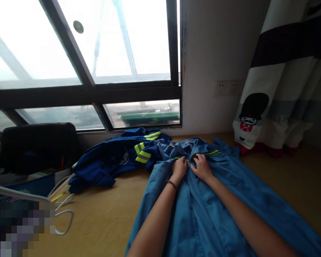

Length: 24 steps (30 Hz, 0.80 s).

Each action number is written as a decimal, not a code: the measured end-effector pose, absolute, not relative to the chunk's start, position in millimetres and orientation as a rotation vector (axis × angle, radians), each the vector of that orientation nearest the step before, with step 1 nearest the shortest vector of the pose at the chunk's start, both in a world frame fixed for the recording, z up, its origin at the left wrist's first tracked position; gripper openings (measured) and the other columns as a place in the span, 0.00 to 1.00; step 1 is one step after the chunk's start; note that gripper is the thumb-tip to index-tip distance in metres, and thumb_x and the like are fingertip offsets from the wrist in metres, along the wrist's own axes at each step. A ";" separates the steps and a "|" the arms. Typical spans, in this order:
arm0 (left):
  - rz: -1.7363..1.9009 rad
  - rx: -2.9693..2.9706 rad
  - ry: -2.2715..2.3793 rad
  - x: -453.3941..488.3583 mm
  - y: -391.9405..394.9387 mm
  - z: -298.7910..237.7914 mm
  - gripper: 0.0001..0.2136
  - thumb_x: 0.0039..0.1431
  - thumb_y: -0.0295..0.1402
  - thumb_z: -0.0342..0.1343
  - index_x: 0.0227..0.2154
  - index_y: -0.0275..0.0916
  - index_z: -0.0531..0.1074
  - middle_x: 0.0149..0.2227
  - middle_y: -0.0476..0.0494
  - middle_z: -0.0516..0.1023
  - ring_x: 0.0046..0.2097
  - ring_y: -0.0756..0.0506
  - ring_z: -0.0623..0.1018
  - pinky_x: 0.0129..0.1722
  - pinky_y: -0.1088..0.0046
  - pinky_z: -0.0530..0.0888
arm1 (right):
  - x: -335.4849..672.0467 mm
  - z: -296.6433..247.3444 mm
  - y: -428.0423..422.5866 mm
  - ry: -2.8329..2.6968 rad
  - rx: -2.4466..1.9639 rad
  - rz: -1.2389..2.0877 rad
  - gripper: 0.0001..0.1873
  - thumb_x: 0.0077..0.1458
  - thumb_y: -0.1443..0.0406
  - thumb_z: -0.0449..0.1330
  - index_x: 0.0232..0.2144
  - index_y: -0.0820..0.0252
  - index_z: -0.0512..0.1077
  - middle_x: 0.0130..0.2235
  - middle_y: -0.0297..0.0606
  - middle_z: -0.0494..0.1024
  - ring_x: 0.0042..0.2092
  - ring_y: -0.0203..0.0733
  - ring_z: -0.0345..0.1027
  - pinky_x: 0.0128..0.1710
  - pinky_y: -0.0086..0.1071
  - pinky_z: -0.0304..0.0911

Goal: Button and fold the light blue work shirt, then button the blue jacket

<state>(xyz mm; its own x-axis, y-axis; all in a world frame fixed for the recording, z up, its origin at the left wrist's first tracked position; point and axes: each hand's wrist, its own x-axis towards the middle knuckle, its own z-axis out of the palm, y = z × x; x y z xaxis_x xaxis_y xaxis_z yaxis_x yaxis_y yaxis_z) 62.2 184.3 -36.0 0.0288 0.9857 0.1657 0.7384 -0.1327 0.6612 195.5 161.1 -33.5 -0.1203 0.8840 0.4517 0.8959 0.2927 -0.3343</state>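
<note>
A light blue work shirt (203, 214) lies spread flat on a wooden surface (104, 214), collar toward the window. My left hand (179, 167) and my right hand (202, 167) rest side by side near the collar, fingers pinching the fabric along the front opening. A beaded bracelet circles my left wrist. Yellow-green reflective stripes show near the shirt's shoulders.
A darker blue garment (109, 160) with reflective stripes lies crumpled to the left by the window. White clothes hangers (64, 210) sit at the left edge beside a black bag (37, 146). A patterned curtain (278, 89) hangs at the right; wall sockets (228, 87) sit behind.
</note>
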 end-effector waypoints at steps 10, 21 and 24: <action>1.066 1.803 1.650 68.6 196.6 -41.0 0.09 0.48 0.29 0.53 0.33 0.39 0.76 0.35 0.41 0.77 0.36 0.45 0.74 0.36 0.72 0.67 | 192.6 -40.6 188.4 -1.688 -1.874 0.260 0.18 0.48 0.55 0.53 0.41 0.55 0.69 0.34 0.37 0.75 0.36 0.42 0.67 0.32 0.29 0.57; 1.371 1.519 1.329 59.0 210.3 -54.6 0.08 0.46 0.29 0.54 0.29 0.32 0.75 0.28 0.42 0.77 0.31 0.48 0.75 0.31 0.74 0.71 | 189.6 -38.8 191.2 -1.919 -1.676 0.271 0.21 0.46 0.54 0.57 0.42 0.55 0.70 0.34 0.35 0.76 0.39 0.41 0.63 0.37 0.29 0.56; 1.397 1.439 1.281 59.1 211.8 -56.6 0.08 0.44 0.30 0.56 0.28 0.31 0.74 0.26 0.42 0.76 0.29 0.48 0.75 0.29 0.74 0.72 | 186.3 -38.7 188.5 -1.958 -1.775 0.214 0.17 0.45 0.57 0.57 0.38 0.56 0.72 0.32 0.37 0.75 0.38 0.43 0.63 0.34 0.29 0.55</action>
<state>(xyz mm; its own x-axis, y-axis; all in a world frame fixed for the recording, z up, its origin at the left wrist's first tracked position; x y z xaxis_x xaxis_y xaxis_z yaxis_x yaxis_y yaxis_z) 59.1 211.8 -56.6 -0.0935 0.9663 0.2399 0.1556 -0.2238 0.9621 186.3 188.5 -38.7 -0.0391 0.9685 0.2459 0.8924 0.1445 -0.4274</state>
